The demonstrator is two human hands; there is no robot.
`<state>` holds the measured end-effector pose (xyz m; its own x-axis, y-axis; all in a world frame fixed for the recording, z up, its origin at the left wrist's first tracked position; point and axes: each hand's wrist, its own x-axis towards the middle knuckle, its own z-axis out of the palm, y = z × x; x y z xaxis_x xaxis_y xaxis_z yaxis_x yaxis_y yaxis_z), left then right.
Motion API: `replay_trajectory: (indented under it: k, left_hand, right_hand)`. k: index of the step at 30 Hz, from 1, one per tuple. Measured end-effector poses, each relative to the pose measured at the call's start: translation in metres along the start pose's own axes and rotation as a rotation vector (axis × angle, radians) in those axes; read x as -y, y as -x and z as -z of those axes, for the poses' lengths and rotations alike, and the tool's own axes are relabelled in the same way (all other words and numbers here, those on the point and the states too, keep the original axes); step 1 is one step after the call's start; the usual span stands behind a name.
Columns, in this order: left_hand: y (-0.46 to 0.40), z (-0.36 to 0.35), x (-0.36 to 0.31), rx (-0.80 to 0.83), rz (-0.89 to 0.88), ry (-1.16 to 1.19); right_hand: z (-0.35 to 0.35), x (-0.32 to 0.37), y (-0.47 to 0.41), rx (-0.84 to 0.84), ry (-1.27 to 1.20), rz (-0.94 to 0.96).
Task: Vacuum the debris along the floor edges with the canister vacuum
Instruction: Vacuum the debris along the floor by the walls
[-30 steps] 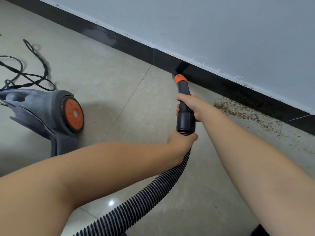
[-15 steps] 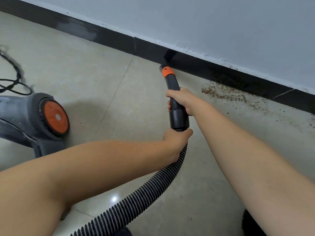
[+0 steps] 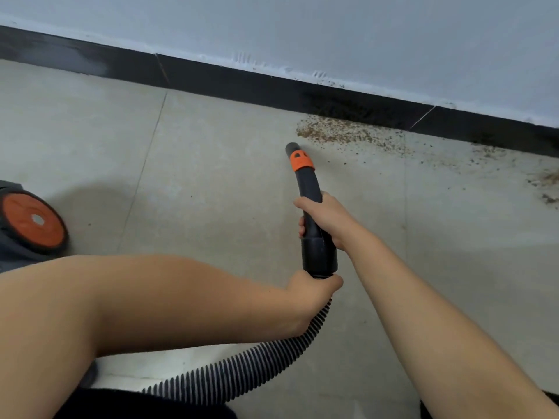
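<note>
A black vacuum nozzle (image 3: 308,189) with an orange collar points at the floor, its open tip just left of a brown patch of debris (image 3: 341,133) lying against the black baseboard (image 3: 242,83). My right hand (image 3: 325,219) grips the nozzle's middle. My left hand (image 3: 313,293) holds the ribbed black hose (image 3: 242,370) where it joins the nozzle. The grey canister vacuum (image 3: 28,222), with its orange wheel, sits at the left edge, partly cut off.
Thinner debris (image 3: 484,152) trails right along the baseboard, with a clump at the right edge (image 3: 547,182). The floor is beige tile under a pale grey wall (image 3: 332,31). Dark clothing shows at the bottom edge.
The nozzle has pulled back from the baseboard and shifted right toward the debris patch. The view has swung right, so the canister sits further left and its cord is out of frame.
</note>
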<state>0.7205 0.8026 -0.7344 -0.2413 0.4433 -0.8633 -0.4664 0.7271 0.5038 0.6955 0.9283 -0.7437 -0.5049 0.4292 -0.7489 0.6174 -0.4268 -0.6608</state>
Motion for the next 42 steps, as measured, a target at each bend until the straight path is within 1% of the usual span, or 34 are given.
replay_trajectory:
  k: [3, 10, 15, 18, 20, 25, 28, 31, 34, 37, 42]
  left_hand:
    - [0.003, -0.011, 0.005, 0.044, 0.009, -0.008]
    - [0.016, -0.059, 0.004, 0.110, 0.002, -0.043]
    - [0.016, -0.087, -0.014, 0.080, -0.005, -0.036]
    - [0.016, -0.095, -0.026, 0.032, -0.021, -0.019]
    - [0.017, -0.096, -0.031, -0.002, -0.032, 0.000]
    - [0.016, -0.084, -0.034, -0.123, -0.039, 0.105]
    - [0.013, -0.073, -0.034, -0.193, -0.057, 0.143]
    - [0.010, -0.063, -0.035, -0.216, -0.058, 0.151]
    - [0.008, -0.062, -0.038, -0.196, -0.039, 0.103]
    - [0.007, -0.073, -0.037, -0.137, -0.033, 0.041]
    - [0.009, -0.094, -0.036, -0.062, -0.045, 0.015]
  right_hand:
    - [0.018, -0.011, 0.010, -0.068, -0.087, -0.016]
    - [0.075, -0.037, 0.032, -0.111, -0.193, -0.046]
    - [0.107, -0.033, 0.027, -0.160, -0.203, -0.029]
    - [0.119, -0.023, 0.018, -0.185, -0.180, -0.041]
    - [0.118, -0.015, 0.013, -0.152, -0.142, -0.059]
    - [0.088, 0.005, 0.001, 0.038, -0.030, -0.045]
    - [0.067, 0.012, -0.004, 0.125, -0.017, -0.033]
    - [0.058, 0.015, -0.007, 0.160, -0.047, -0.018]
    - [0.065, 0.014, -0.009, 0.103, -0.100, -0.008]
    - [0.084, 0.005, -0.008, 0.030, -0.130, -0.020]
    - [0.113, -0.009, 0.002, -0.052, -0.168, -0.035]
